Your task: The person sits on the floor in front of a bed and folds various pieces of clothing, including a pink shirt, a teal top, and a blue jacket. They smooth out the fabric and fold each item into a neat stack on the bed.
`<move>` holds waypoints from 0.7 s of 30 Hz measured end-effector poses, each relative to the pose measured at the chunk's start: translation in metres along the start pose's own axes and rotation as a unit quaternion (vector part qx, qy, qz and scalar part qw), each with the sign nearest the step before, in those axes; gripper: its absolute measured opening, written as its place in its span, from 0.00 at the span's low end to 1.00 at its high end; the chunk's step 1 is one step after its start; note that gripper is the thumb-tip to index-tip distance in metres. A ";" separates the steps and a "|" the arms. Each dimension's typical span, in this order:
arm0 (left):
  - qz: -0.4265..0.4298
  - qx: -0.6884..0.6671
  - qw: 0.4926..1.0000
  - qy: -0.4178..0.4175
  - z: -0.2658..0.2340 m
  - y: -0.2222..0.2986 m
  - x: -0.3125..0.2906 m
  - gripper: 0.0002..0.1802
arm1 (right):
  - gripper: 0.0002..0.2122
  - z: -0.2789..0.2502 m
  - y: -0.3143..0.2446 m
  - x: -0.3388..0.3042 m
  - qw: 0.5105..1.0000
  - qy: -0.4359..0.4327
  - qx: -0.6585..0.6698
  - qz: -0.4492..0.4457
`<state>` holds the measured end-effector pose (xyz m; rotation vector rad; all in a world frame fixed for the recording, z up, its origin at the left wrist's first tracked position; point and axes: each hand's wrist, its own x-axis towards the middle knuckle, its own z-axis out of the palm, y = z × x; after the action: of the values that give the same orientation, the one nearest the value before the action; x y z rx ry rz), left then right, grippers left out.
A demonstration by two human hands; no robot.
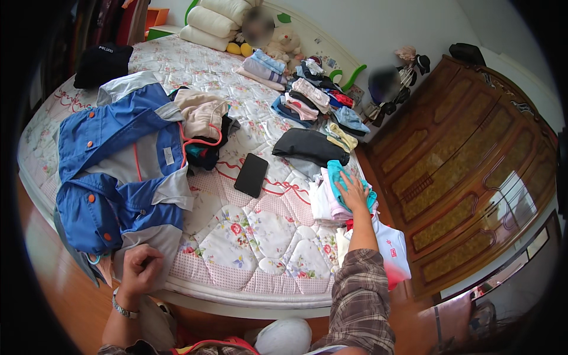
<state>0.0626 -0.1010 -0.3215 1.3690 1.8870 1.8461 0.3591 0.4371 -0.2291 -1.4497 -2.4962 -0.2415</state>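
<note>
My right hand lies with its fingers spread on a folded teal garment. That garment tops a stack of folded white and pale pink clothes at the bed's right edge. On the left, my left hand is curled into a loose fist, and nothing shows in it. It is over the grey lower part of a blue and grey jacket, which is spread out with orange buttons and its lining showing. A white garment with red marks hangs over the edge beside my right forearm.
A black phone lies mid-bed on the quilted floral mattress. Beyond the stack are a folded black garment and several piles of clothes. A beige garment covers dark clothes. A black cap sits far left; a wooden wardrobe stands right.
</note>
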 end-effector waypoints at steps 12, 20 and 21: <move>-0.005 -0.005 0.998 -0.055 -0.012 -0.005 -0.004 0.02 | 0.33 -0.055 -0.058 -0.023 0.984 0.066 -0.166 0.020; 0.038 -0.096 0.993 -0.051 -0.007 -0.008 -0.004 0.03 | 0.31 -0.064 -0.268 -0.079 0.898 -0.080 0.389 -0.188; 0.031 -0.110 0.992 -0.054 -0.006 -0.011 -0.005 0.03 | 0.34 -0.069 -0.304 -0.091 0.889 -0.112 0.384 -0.224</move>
<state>0.0559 -0.1061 -0.3322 1.4338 1.5548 1.8993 0.1468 0.1938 -0.1961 -0.5975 -2.5843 0.7973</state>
